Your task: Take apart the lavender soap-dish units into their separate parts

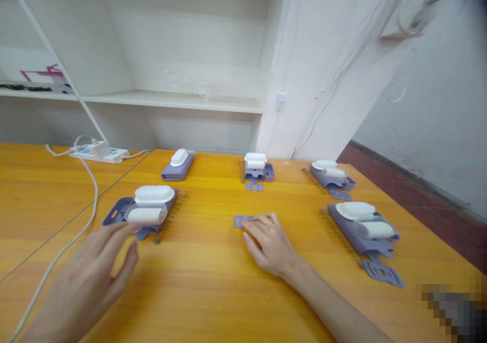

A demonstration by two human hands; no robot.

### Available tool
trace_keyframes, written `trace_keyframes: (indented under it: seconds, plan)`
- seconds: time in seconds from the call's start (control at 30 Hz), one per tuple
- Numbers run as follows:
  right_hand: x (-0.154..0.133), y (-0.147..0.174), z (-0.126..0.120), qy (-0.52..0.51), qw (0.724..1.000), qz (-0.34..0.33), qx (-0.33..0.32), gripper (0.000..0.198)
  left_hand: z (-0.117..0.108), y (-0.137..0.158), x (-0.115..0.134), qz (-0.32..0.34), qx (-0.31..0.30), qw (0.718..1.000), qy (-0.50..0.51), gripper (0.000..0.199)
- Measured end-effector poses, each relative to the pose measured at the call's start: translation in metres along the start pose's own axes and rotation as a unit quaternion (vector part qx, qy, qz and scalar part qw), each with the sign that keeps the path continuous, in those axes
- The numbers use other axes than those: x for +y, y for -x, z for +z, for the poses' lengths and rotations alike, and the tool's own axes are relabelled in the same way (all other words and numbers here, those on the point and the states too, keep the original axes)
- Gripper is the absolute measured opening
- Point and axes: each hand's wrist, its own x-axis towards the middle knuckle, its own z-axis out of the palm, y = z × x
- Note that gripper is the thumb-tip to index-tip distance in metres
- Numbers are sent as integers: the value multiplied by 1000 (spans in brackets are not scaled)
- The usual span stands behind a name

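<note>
My right hand (271,245) is over the middle of the table. Its fingertips rest on a small flat grey-purple slotted plate (238,221) and cover part of it, while the thumb is apart. My left hand (89,269) is open, thumb and fingers spread, at the near side of a grey-purple case set (120,209) on the left. Its index fingertip overlaps the lower edge of a white roll (146,216) in view; whether it touches cannot be told. Above the roll is a white rounded piece (154,194), and a wire coil (172,216) lies along the right side.
Similar sets stand at the back centre (255,166), back right (329,174) and right (361,226). Another grey-purple case (178,166) is at the back left. A power strip (99,152) with a white cable (94,191) lies on the left, below white shelving (171,98).
</note>
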Motion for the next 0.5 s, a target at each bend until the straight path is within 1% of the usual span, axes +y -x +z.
trace_keyframes:
  seconds: [0.07, 0.13, 0.2, 0.27, 0.3, 0.37, 0.43, 0.5]
  plan:
    - [-10, 1, 1, -42, 998, -55, -7, 35, -4, -8, 47, 60, -37, 997, 11, 40]
    - [-15, 3, 1, -75, 993, -88, 8, 41, -4, -15, 91, 118, -62, 991, 22, 40]
    - [-14, 4, 0, -86, 991, -92, 38, 43, 0, -19, 126, 152, -107, 982, 29, 42]
    - [-7, 5, 0, -81, 992, -77, 60, 41, 5, -17, 151, 193, -147, 969, 37, 51]
    - [-4, 5, 1, -77, 992, -69, 67, 40, 8, -16, 159, 207, -161, 964, 37, 54]
    - [3, 6, 1, -68, 993, -55, 74, 38, 13, -11, 167, 211, -178, 961, 32, 59]
    - [7, 6, 2, -61, 994, -49, 76, 37, 18, -7, 166, 208, -177, 961, 32, 61]
    - [7, 5, 2, -56, 994, -50, 76, 36, 19, -2, 158, 201, -155, 967, 31, 63]
